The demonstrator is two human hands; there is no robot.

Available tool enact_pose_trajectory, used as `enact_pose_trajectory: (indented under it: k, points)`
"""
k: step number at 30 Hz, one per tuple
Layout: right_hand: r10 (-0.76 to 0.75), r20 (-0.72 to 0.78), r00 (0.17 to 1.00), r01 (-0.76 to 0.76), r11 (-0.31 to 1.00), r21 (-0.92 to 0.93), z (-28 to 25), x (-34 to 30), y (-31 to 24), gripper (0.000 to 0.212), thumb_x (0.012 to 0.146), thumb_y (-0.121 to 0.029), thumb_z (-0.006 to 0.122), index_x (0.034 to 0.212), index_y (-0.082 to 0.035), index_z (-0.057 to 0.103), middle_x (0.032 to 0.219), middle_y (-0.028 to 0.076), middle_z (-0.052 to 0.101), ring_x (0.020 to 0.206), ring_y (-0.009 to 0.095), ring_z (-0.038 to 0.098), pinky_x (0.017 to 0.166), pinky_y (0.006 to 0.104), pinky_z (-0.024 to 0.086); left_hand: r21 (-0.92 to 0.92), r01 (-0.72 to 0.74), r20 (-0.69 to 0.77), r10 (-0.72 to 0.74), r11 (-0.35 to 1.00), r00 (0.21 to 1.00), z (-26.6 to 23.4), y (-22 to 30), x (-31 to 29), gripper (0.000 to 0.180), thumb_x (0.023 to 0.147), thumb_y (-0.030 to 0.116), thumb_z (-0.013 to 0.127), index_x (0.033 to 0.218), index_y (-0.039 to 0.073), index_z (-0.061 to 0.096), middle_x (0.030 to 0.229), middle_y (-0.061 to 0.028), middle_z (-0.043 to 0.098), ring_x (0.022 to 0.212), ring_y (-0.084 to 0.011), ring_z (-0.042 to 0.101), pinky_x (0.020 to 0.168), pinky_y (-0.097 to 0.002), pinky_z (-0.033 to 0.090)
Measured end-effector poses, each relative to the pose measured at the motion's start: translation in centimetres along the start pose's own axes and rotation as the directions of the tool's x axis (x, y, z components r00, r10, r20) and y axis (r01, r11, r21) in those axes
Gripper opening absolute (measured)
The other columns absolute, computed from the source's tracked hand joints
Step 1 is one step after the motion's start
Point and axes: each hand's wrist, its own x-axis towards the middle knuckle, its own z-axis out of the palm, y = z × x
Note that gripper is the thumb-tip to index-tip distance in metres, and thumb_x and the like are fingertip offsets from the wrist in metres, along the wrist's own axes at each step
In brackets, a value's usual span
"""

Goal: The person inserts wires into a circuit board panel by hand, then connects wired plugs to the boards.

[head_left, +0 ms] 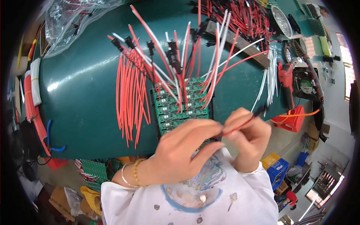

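A thin red-and-black wire lead (242, 126) with a dark, motion-blurred end stretches between my two hands, above the near edge of a green circuit board panel (165, 117). My right hand (250, 138) pinches the lead partway along. At its other end are the fingertips of my left hand (187, 144), closed around it. Red and white wires (159, 69) and leads with black connectors (173, 54) stand up from the far part of the panel. Both hands hide the panel's near right corner.
Cut red wires (129, 97) lie left of the panel, white wires (270, 78) to the right. A grey metal bar (243, 48) lies before piled red-and-black leads (249, 17). A red-handled tool (287, 84) and a fan (306, 85) sit at the right edge; blue-handled pliers (52, 140) at left.
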Motion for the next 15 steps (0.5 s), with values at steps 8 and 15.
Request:
enact_pose_trajectory:
  k: [8, 15]
  points:
    - [-0.174, -0.035, 0.984, 0.150, 0.924, -0.353, 3.8, -0.1, 0.5, 0.029, 0.063, 0.010, 0.076, 0.088, 0.000, 0.066, 0.082, 0.014, 0.062, 0.071, 0.022, 0.060, 0.058, 0.0280, 0.048, 0.317, -0.160, -0.135, 0.211, 0.935, 0.968, -0.6, -1.4, -2.0, 0.025, 0.065, -0.007, 0.074, 0.089, -0.003, 0.065, 0.074, -0.0107, 0.062, 0.063, -0.0240, 0.062, 0.054, -0.0309, 0.049]
    - [-0.257, 0.222, 0.940, 0.310, 0.918, -0.249, 4.8, 1.8, 1.4, 0.032, 0.054, 0.010, 0.069, 0.083, -0.001, 0.066, 0.079, 0.010, 0.062, 0.059, 0.021, 0.058, 0.051, 0.0299, 0.046, 0.206, -0.116, -0.119, 0.143, 0.972, 0.983, -4.2, -1.7, -2.7, 0.030, 0.056, -0.007, 0.072, 0.085, -0.001, 0.068, 0.075, -0.0080, 0.061, 0.058, -0.0224, 0.057, 0.049, -0.0293, 0.045]
